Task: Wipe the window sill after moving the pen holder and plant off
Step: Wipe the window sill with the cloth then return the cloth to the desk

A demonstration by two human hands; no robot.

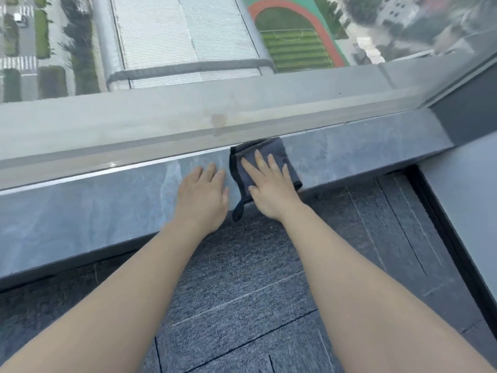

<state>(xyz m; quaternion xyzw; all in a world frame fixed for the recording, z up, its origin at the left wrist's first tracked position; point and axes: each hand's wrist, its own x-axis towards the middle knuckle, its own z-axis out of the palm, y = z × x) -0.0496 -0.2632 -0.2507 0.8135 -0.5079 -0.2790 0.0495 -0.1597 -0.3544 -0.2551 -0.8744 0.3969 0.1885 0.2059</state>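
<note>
No text, label, brand, number or sign can be read anywhere in the view.

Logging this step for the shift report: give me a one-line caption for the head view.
Right hand presses a dark cloth flat on the grey window sill; left hand rests beside it.
</note>
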